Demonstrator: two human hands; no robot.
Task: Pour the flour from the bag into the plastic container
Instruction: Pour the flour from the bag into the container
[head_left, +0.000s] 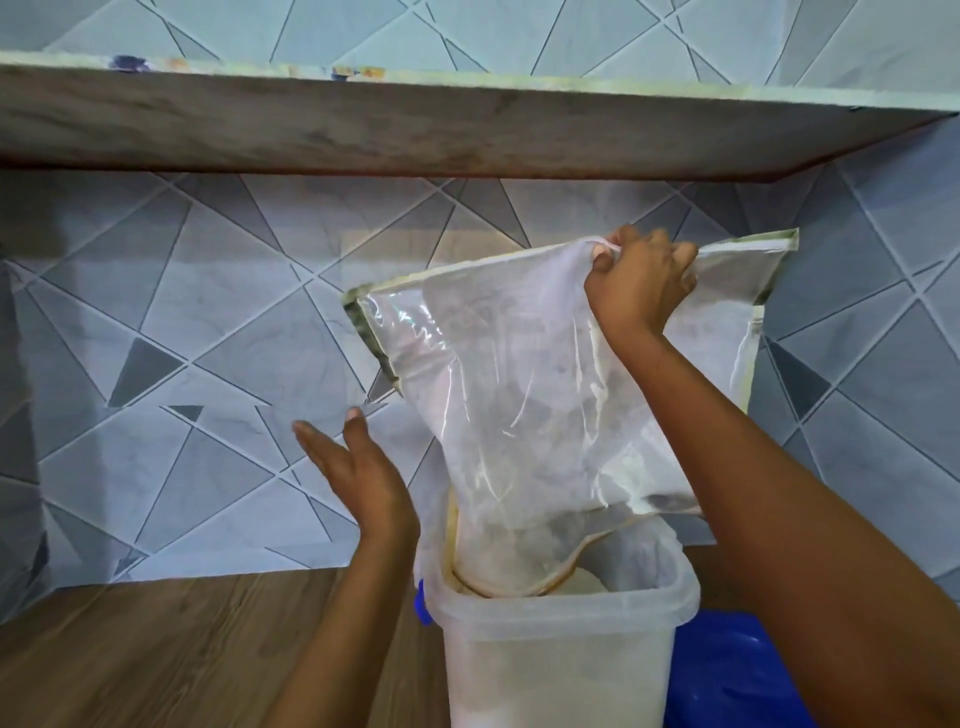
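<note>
Clear plastic flour bag (545, 395) upended, mouth inside the translucent plastic container (561, 623) on the wooden counter (156, 649), right hand (641, 283) pinching the bag's raised bottom edge, left hand (358, 467) released, fingers straight, just beside the bag's left side, blue lid (737, 670) right of the container.
</note>
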